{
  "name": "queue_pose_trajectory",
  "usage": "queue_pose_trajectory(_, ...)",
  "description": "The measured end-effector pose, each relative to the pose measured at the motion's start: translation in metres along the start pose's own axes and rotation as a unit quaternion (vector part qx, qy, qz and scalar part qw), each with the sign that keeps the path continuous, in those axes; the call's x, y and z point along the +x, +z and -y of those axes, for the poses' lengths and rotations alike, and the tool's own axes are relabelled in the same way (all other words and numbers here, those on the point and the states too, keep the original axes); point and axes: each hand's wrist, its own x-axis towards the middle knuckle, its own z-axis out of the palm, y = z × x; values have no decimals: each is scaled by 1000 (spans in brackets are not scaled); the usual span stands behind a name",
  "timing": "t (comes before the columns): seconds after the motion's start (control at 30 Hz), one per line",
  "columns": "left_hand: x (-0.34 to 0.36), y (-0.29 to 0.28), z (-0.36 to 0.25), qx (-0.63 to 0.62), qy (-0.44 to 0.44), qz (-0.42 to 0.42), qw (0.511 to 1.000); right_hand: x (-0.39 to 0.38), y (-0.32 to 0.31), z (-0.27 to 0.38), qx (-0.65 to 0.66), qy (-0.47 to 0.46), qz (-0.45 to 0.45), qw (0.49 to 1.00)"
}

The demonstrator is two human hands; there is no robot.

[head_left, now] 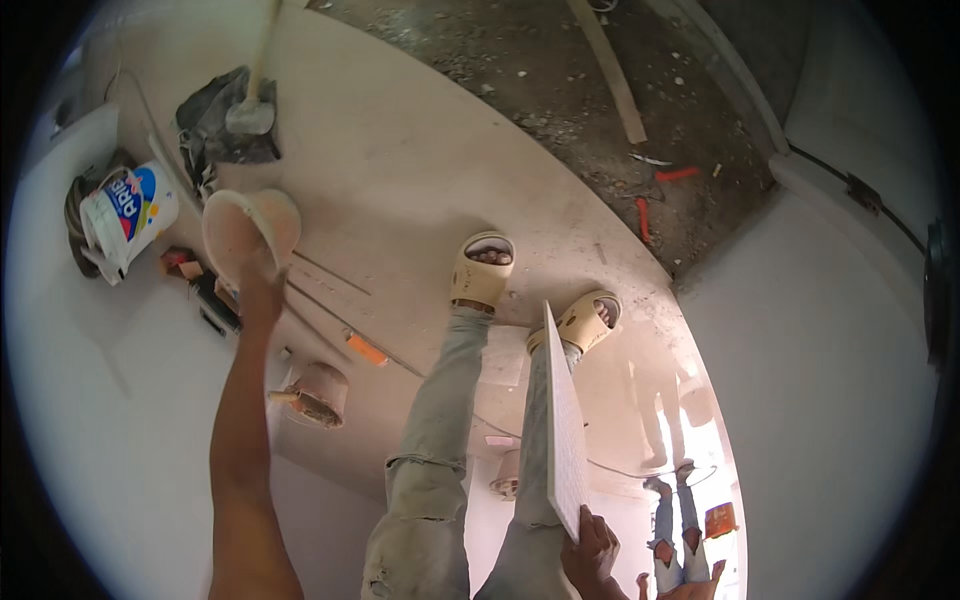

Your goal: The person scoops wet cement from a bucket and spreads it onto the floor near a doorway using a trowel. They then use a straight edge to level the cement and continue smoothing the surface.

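My left arm stretches forward, and my left hand [259, 287] is at the near rim of a pale plastic bucket [284, 212]. The hand looks closed on that rim, though its fingers are blurred against the bucket's inside. The bucket is tilted, its mouth partly facing me. Down by my right leg, my right hand [592, 548] grips the lower end of a thin, flat white tile [566, 425]. The tile stands almost on edge in front of my right shin, its upper corner near my sandal [588, 318].
A white paint bucket [130, 215], a shovel [250, 115] on a black sack [215, 130] and a small mortar bucket [322, 390] stand left. An orange-ended bar [366, 349] lies nearby. Rubble [560, 90] with a plank [612, 75] is ahead. Another person [680, 540] is at lower right.
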Motion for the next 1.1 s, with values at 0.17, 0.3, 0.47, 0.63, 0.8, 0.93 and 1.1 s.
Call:
queue_pose_trajectory(0.17,59,-37,-287,-118,157,31,980,2,-13,-7,8,8,-2,1000)
queue_pose_trajectory(0.3,127,-21,-458,-46,384,-103,916,-7,-4,0,44,-22,-97,994)
queue_pose_trajectory(0.47,187,15,-567,79,488,-265,828,5,-9,8,66,-9,-114,991)
queue_pose_trajectory(0.63,199,24,-586,148,512,-214,818,4,-5,3,110,46,-107,987)
queue_pose_trajectory(0.8,144,-27,-598,87,666,-100,734,3,-8,1,136,63,-126,981)
queue_pose_trajectory(0.93,92,-35,-635,152,622,17,768,-4,-5,-2,130,67,-106,984)
queue_pose_trajectory(1.1,79,37,-664,59,460,-92,881,-8,9,5,158,102,-93,978)
